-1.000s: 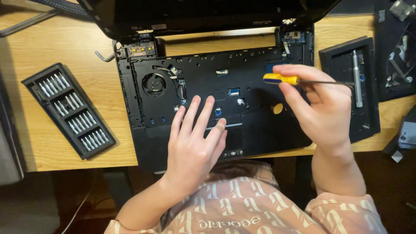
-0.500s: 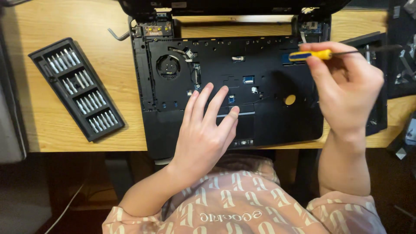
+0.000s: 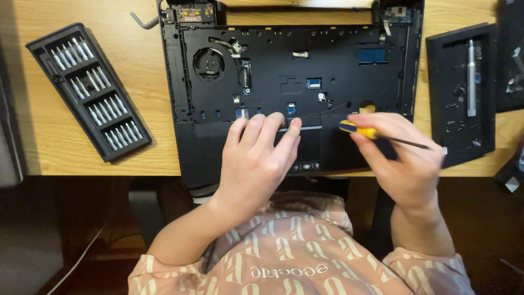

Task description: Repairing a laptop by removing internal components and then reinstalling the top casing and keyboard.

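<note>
On the opened laptop [image 3: 295, 82], my left hand [image 3: 256, 164] lay flat, fingers together; my right hand [image 3: 404, 158] clamped its fingers on a yellow-handled screwdriver [image 3: 363, 131] just above the front edge.

Head-worn, looking straight down from close above onto the table [image 3: 153, 109] edge and own lap; single view.

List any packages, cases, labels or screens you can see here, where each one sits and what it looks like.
Black rectangular plastic bit case: left on the wooden desk, lying at an angle, rows of silver bits.
Black rectangular tray: right of the opened black laptop base, holding a silver driver handle.
Small blue rectangular label: upper right inside the laptop base.
Screens: none clearly in view.
</note>
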